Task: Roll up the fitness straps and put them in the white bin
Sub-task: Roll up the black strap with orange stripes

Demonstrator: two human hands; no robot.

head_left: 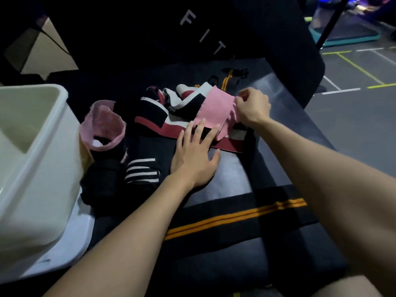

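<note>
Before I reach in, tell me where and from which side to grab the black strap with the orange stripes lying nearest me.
Probably grip the black strap with orange stripes at its right end, coming from above on the right: it lies flat across the bench, and the forearms cross over its middle and left part.

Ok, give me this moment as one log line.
step: rolling pink strap | left hand: flat, pressing strap | right hand: pinching strap end | white bin: left of pile
</note>
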